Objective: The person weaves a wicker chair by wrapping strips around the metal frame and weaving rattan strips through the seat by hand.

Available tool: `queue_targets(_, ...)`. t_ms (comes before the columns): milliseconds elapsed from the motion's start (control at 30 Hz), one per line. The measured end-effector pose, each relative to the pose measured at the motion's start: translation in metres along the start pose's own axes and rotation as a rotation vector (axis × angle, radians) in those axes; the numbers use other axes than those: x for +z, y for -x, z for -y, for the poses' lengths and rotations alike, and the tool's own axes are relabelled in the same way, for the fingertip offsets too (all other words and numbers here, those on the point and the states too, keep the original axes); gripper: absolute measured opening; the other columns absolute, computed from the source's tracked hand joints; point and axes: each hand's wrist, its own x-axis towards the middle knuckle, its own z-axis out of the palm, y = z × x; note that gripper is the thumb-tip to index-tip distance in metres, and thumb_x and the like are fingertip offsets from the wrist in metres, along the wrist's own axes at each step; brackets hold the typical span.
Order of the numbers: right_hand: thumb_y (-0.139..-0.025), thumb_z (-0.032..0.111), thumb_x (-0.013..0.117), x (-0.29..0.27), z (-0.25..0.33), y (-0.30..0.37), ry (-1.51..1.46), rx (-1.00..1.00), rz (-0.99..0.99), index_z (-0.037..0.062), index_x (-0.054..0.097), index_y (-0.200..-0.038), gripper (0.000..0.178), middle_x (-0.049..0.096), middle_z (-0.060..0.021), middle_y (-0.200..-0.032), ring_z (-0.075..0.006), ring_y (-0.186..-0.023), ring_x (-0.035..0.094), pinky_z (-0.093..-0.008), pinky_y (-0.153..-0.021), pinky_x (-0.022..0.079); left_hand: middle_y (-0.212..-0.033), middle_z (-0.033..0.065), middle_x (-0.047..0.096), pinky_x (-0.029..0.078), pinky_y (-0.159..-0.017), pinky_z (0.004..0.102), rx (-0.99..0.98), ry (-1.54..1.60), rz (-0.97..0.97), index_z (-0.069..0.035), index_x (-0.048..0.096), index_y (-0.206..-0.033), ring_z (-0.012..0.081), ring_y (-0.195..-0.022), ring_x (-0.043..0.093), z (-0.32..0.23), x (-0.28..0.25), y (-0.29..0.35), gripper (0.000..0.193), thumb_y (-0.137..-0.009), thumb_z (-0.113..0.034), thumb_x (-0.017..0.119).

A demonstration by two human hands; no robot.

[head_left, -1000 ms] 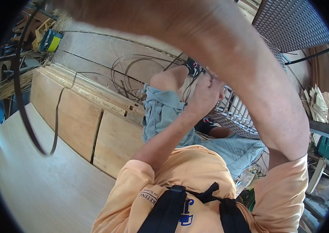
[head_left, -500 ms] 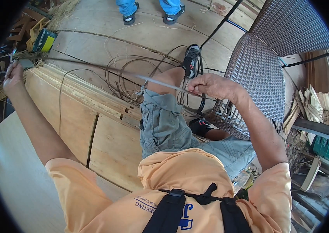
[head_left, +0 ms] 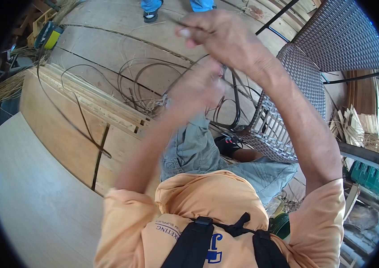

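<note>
My right hand (head_left: 225,38) is raised above the floor, its thumb and fingertips pinched together on a thin dark strip of weaving material, of which only a short bit shows at the fingertips. Just below and nearer to me, my left hand (head_left: 196,87) is smeared by motion, and its grip cannot be made out. A long brown weaving strip (head_left: 60,118) curves in a loop over the wooden boards at the left. To the right of my hands stands a woven brown wicker chair (head_left: 303,76) with a dark metal frame.
Coils of brown strip (head_left: 142,78) lie on the plank floor (head_left: 95,47) ahead. Stacked boards (head_left: 64,134) and a pale panel (head_left: 33,178) fill the left. Another person's blue trouser legs (head_left: 151,5) are at the top. Wood scraps (head_left: 350,127) and a green case (head_left: 368,176) sit at right.
My left hand has swung from the far left to the middle, close to my right hand, which has risen. The strip that was stretched between them now hangs loose at the left.
</note>
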Motion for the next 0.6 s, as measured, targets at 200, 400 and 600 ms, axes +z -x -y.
queue_targets(200, -0.086, 0.022, 0.057, -0.01, 0.002, 0.033, -0.1, 0.102, 0.162, 0.0065, 0.056, -0.108, 0.027, 0.063, -0.0092, -0.088, -0.0201, -0.08, 0.061, -0.0323, -0.069, 0.048, -0.057, 0.003, 0.047, 0.034, -0.039, 0.0255, -0.46, 0.995, -0.238, -0.008, 0.047, -0.067, 0.0121, -0.047, 0.046, 0.049, 0.093, -0.028, 0.041, -0.093, -0.039, 0.04)
queue_targets(400, -0.083, 0.019, 0.06, -0.05, -0.053, 0.128, -0.14, 0.599, 0.262, 0.0039, 0.045, -0.125, 0.047, 0.058, -0.0165, -0.11, -0.0248, -0.099, 0.059, -0.0342, -0.084, 0.048, -0.056, -0.0028, 0.035, 0.026, -0.041, 0.0254, -0.153, 1.047, -0.521, -0.017, 0.037, -0.065, 0.0108, -0.043, 0.029, 0.016, -0.054, -0.043, 0.037, -0.093, -0.04, 0.039)
queue_targets(600, -0.084, 0.013, 0.057, -0.011, -0.037, 0.16, -0.051, 0.501, 0.42, 0.0034, 0.054, -0.112, 0.03, 0.063, -0.0165, -0.093, -0.0238, -0.082, 0.062, -0.0314, -0.069, 0.049, -0.062, 0.0006, 0.041, 0.029, -0.046, 0.0266, 0.046, 0.984, -0.348, -0.014, 0.038, -0.066, 0.0129, -0.047, 0.034, -0.033, -0.05, -0.062, 0.039, -0.092, -0.043, 0.043)
